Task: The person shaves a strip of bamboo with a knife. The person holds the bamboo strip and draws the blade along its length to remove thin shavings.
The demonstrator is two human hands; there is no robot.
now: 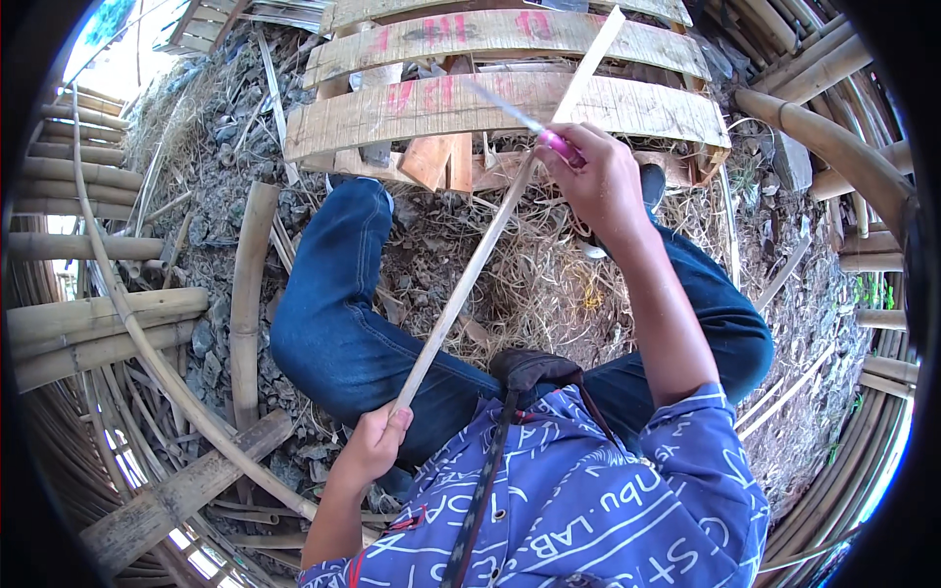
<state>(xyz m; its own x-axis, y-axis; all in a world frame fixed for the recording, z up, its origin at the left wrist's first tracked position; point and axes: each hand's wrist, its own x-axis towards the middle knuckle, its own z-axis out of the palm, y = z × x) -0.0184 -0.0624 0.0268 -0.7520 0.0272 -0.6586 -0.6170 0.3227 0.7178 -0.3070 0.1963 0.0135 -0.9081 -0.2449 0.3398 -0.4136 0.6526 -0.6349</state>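
Two hands (374,443) (596,184), one pink-handled knife (559,147), one held strip (466,285), two denim-clad legs (321,304) (720,318)

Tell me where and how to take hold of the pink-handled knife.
Probably by its pink handle, coming from the lower right, where the right hand holds it: the thin blade points away to the upper left, over the wooden slats, so that approach should keep clear of it.

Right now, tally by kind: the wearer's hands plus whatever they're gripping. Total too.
Hands, left hand and right hand: 2
Split-bamboo strip, lower end in the left hand: 1
Pink-handled knife, in the right hand, blade blurred: 1
Total: 4
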